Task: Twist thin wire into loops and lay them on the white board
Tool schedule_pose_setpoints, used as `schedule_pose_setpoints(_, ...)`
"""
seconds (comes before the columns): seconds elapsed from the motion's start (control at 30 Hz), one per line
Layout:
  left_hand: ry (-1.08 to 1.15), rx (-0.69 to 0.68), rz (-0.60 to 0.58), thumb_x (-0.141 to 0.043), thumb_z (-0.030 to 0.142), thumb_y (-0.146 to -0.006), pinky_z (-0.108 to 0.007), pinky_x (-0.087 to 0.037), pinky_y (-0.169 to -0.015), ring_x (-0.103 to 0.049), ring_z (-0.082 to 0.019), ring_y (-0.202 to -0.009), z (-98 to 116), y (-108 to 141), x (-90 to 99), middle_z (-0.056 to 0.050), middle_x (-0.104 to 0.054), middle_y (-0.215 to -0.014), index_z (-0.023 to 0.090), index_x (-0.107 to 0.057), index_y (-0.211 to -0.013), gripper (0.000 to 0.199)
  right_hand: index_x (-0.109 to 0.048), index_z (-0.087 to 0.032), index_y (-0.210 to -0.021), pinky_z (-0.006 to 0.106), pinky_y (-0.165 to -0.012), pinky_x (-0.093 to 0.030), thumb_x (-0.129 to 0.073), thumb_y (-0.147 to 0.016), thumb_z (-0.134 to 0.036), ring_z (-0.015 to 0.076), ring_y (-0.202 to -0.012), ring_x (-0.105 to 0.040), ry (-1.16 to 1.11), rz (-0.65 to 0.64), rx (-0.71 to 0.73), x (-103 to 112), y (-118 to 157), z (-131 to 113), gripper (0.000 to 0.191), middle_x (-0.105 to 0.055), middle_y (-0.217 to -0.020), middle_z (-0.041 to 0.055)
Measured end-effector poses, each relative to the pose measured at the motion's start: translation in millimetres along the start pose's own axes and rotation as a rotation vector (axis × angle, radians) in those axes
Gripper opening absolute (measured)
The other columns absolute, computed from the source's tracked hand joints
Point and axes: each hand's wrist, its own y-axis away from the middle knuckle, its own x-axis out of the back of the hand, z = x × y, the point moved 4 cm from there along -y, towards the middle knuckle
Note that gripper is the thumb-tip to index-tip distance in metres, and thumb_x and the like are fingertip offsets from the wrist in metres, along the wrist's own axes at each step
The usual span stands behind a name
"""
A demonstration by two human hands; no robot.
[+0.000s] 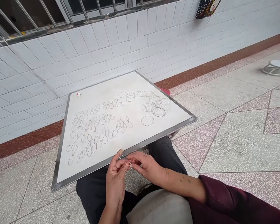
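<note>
A thin wire loop (124, 158) is pinched between my two hands, just over the table's near edge. My left hand (116, 177) grips it with thumb and fingers, and a tan wrap covers one fingertip. From the right, my right hand (150, 166) closes its fingers on the same wire; its fingertips are partly hidden. On the white table (135, 137) lie rows of wires twisted into figure-eights (92, 148), toward the left and middle. Round wire rings (158, 116) overlap in a loose pile at the right, with a single ring (147, 125) nearer me.
A metal edge strip (154, 144) frames the table, which stands by a white tiled wall (102, 53). A small white and red object (79, 95) sits at the far left corner. A white-topped stool (278, 64) stands on the floor at right.
</note>
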Motion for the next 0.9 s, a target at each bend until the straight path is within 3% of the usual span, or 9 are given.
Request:
schedule_pose_setpoints(0.37, -0.037, -0.034, 0.009, -0.078, 0.029, -0.076, -0.028, -0.047, -0.085, -0.064, -0.014, -0.081, 3.8, 3.4, 2.1, 0.002, -0.071, -0.08, 0.024, -0.053, -0.134, 0.064, -0.059, -0.021, -0.118, 0.028, -0.07, -0.052, -0.051, -0.094, -0.018, 0.0162, -0.077, -0.06, 0.214, -0.016, 0.142, 1.9, 1.0, -8.0, 0.025, -0.065, -0.088, 0.0044)
schedule_pose_setpoints(0.63, -0.223, -0.054, 0.036, -0.077, 0.035, -0.075, -0.025, -0.047, -0.07, -0.056, -0.012, -0.067, 8.2, 5.4, 4.3, 0.002, -0.069, -0.076, 0.021, -0.053, -0.133, 0.065, -0.059, -0.02, -0.115, 0.027, -0.065, -0.052, -0.051, -0.094, -0.018, 0.0156, -0.072, -0.06, 0.33, 0.019, 0.232, 0.4, 2.5, -8.1, 0.022, -0.063, -0.085, 0.0046)
schedule_pose_setpoints(0.9, -0.178, -0.044, -0.002, -0.077, 0.035, -0.075, -0.024, -0.046, -0.065, -0.054, -0.011, -0.064, 10.2, 4.5, 1.7, 0.002, -0.065, -0.073, 0.02, -0.054, -0.132, 0.063, -0.056, -0.018, -0.116, 0.026, -0.062, -0.052, -0.05, -0.096, -0.019, 0.0166, -0.072, -0.061, 0.481, 0.028, 0.343, -3.8, 4.9, -10.3, 0.021, -0.062, -0.082, 0.0044)
